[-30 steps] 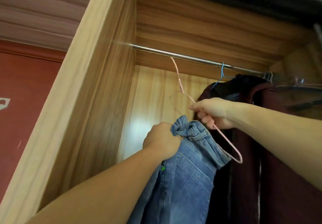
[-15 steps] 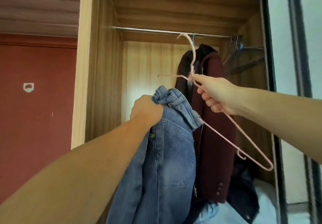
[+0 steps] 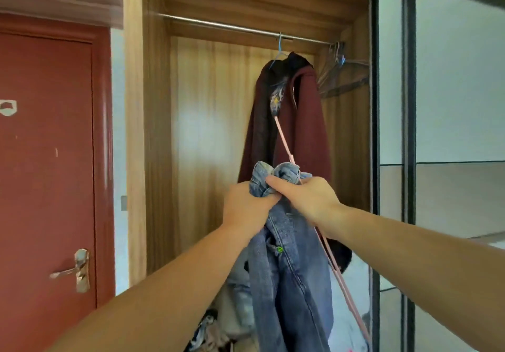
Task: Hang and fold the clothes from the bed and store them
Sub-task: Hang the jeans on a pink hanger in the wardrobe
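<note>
Since half a second ago we have drawn back from the wardrobe [image 3: 153, 132], so more of the red door [image 3: 49, 160] and the sliding panel [image 3: 459, 78] shows, and our two hands have come together where before they were apart. The pink hanger [image 3: 284, 146], then lifted with its hook near the rail [image 3: 218, 24], now lies lower and steeply tilted, one end up against the maroon jacket [image 3: 303, 122] and the other running down past our right forearm. Our left hand [image 3: 246, 204] is clenched around the bunched waistband of the jeans [image 3: 289, 283], knuckles toward us. Our right hand [image 3: 308, 198] grips the hanger where it meets the denim, forefinger stretched along the waistband and touching the left hand; we cannot tell whether the hanger passes through the jeans. Both arms reach forward and up, meeting in front of the open wardrobe. The jeans hang from our grip just before the maroon jacket, which hangs on a blue hanger [image 3: 278, 50] on the rail, with bare hangers [image 3: 338, 72] at its right end.
</note>
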`<state>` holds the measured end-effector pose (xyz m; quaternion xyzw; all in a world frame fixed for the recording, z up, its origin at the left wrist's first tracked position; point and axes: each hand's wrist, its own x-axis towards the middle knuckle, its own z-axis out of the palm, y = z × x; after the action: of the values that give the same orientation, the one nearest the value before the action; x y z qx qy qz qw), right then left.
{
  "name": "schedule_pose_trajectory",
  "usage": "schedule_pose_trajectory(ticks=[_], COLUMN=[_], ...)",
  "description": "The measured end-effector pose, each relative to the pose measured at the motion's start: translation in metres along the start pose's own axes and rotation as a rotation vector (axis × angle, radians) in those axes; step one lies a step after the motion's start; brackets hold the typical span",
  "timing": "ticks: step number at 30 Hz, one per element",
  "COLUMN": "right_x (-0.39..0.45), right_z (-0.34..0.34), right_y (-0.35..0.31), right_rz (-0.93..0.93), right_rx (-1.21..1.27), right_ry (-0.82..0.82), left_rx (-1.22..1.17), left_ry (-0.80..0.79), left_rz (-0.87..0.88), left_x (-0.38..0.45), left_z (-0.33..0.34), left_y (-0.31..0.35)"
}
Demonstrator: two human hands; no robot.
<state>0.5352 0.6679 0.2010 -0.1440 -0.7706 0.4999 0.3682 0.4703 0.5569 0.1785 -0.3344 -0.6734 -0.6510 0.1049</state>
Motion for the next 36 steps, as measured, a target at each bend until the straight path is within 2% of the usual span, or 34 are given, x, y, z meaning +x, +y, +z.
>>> schedule_pose_trajectory(ticks=[3,7,9,12,14,17,19,21,23,27,30,34,36], right_x=[-0.017,-0.043,-0.056,-0.072,-0.079,-0.093,-0.106,-0.115,-0.124,-0.14,-0.149,-0.157,-0.158], right_z=[0.009,-0.014,-0.037,-0.072,-0.094,-0.123,-0.141,-0.157,-0.17,-0.185,-0.188,-0.188,-0.185], right_y=[0.022,0.039,0.041,0.048,0.054,0.058,0.062,0.069,0.076,0.085,0.087,0.086,0.084], right_rz=[0.137,0.223,0.232,0.245,0.266,0.304,0.334,0.369,0.394,0.417,0.37,0.371,0.337], right_rx=[-0.019,-0.056,-0.093,-0.15,-0.119,-0.073,-0.045,-0.068,-0.095,-0.097,-0.196,-0.234,-0.249], right_ry=[0.025,0.059,0.09,0.142,0.185,0.19,0.163,0.134,0.081,-0.053,-0.152,-0.432,-0.39], left_rx=[-0.077,0.098,0.201,0.334,0.554,1.074,1.287,1.372,1.335,1.063,0.877,0.637,0.58], left_ry=[-0.128,-0.344,-0.368,-0.318,-0.418,-0.72,-0.795,-0.8,-0.738,-0.52,-0.416,-0.372,-0.389], left_rz=[-0.019,-0.044,-0.025,0.074,0.167,0.237,0.213,0.183,0.186,0.251,0.276,0.192,0.169], left_x=[-0.024,-0.051,-0.059,-0.071,-0.081,-0.096,-0.108,-0.119,-0.124,-0.122,-0.122,-0.125,-0.127], left_z=[-0.011,-0.022,-0.029,-0.04,-0.046,-0.041,-0.029,-0.017,-0.005,0.013,0.026,0.039,0.041], left_y=[-0.024,-0.041,-0.045,-0.044,-0.043,-0.033,-0.025,-0.022,-0.022,-0.01,0.003,0.011,0.01])
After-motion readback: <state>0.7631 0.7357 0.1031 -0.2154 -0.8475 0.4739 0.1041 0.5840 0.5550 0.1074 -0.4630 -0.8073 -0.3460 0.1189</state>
